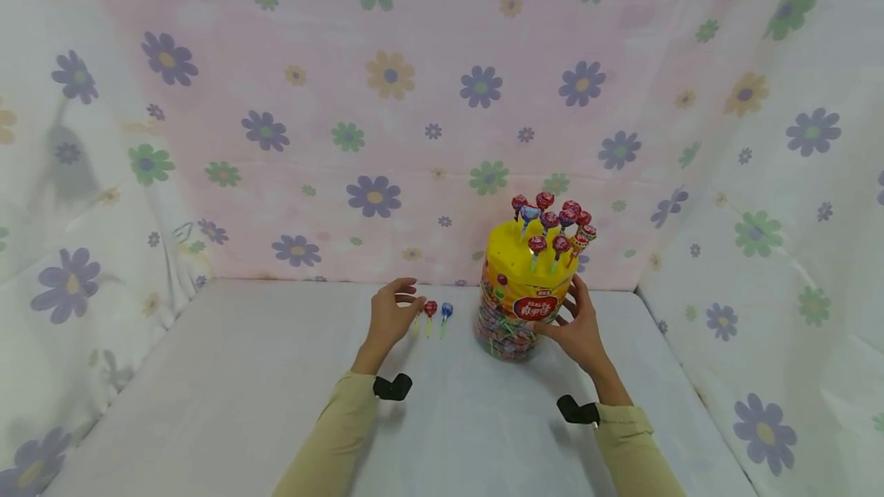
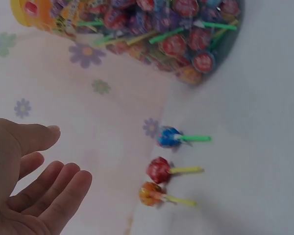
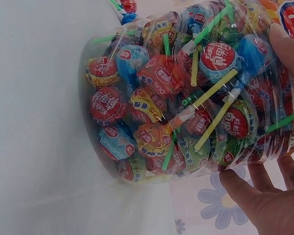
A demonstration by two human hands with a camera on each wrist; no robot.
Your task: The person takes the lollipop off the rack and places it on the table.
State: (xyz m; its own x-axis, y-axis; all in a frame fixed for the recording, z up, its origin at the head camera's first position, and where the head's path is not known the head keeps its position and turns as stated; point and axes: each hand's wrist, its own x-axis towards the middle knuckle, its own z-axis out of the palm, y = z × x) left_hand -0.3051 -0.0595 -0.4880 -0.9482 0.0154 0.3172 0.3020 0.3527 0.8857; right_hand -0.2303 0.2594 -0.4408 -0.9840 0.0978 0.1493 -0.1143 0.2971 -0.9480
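Observation:
A clear plastic jar (image 1: 499, 328) of wrapped lollipops stands on the table, several lollipops (image 1: 536, 245) upright in its yellow lid (image 1: 504, 240). My right hand (image 1: 582, 336) holds the jar from its right side, thumb at the front and fingers round the back. Left of the jar lie a blue lollipop (image 2: 169, 137), a red lollipop (image 2: 159, 170) and an orange lollipop (image 2: 150, 194) in a row. Beside the orange one, my left hand (image 1: 392, 318) hovers with loosely bent fingers, holding nothing. In the left wrist view a gap separates these fingers from the lollipops.
The white table (image 1: 228, 405) runs back to a pink flowered cloth (image 1: 311, 98). White flowered cloth (image 1: 760, 175) hangs at both sides. A black strap piece sits at each wrist.

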